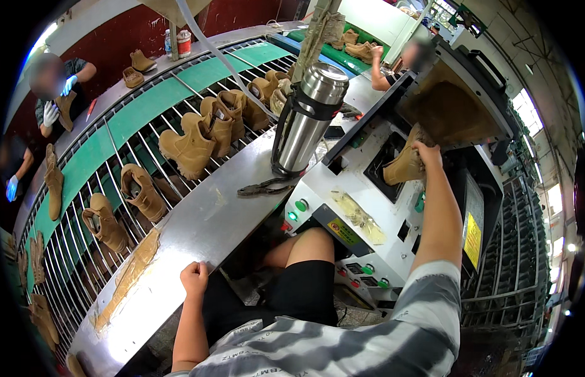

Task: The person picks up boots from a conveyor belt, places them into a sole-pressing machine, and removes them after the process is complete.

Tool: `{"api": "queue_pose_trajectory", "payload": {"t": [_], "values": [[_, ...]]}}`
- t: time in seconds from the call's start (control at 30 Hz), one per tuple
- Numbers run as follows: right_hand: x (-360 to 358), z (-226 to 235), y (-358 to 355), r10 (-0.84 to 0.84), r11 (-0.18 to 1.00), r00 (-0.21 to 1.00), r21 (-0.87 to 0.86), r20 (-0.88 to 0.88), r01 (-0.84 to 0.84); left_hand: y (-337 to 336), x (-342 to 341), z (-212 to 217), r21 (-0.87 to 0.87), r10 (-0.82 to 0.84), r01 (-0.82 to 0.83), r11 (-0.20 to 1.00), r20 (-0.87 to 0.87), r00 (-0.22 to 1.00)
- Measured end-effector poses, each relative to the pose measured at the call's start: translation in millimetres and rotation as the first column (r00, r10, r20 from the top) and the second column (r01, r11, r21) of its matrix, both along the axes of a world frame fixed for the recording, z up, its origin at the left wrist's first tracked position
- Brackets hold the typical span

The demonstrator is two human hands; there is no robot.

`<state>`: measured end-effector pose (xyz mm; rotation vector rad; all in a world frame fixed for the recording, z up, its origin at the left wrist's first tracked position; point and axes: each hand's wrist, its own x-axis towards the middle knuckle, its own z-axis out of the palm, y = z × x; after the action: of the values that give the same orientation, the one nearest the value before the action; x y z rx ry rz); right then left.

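My right hand (427, 154) grips a tan work boot (403, 166) by its sole side, with the fingers wrapped round it. The boot is tilted over the dark opening in the top of a white machine (317, 191), under its raised dark cover (452, 100). My left hand (195, 278) is closed in a fist at the edge of the metal bench (204, 217), and nothing shows in it. Pliers (267, 187) lie on the bench beside a steel thermos (311, 119), which stands upright between the bench and the machine.
A curved rack of metal bars with a green belt (132, 122) runs along the left, carrying several tan boots (190, 146). Two people in gloves (69, 85) are across it; another person (393, 69) is beyond the machine. Green and red buttons (301, 205) sit on the machine's front.
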<state>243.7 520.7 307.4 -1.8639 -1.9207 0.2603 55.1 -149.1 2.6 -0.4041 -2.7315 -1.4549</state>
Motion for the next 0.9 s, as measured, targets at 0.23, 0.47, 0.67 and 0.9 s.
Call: {"api": "queue_pose_trajectory", "payload": {"t": [0.23, 0.47, 0.67, 0.9], "values": [[-12.9, -59.1, 42.6, 0.07, 0.959, 0.994, -0.27, -0.087, -0.091, -7.4, -1.7, 7.6, 0.012, -0.022, 0.021, 1.0, 0.041, 0.999], [-36.8, -51.8, -45.5, 0.141, 0.949, 0.963, -0.308, 0.23, -0.065, -10.9, 1.1, 0.5, 0.032, -0.015, 0.015, 0.999, -0.02, 1.0], [24.2, -95.4, -102.3, 0.363, 0.91, 0.899, 0.116, 0.247, -0.399, -0.3, -2.0, 0.6, 0.159, 0.043, -0.056, 0.986, 0.085, 0.995], [168.2, -148.8, -245.8, 0.595, 0.76, 0.797, 0.393, -0.101, -0.518, 84.2, 12.4, -9.6, 0.594, -0.242, -0.084, 0.8, 0.447, 0.861]]}}
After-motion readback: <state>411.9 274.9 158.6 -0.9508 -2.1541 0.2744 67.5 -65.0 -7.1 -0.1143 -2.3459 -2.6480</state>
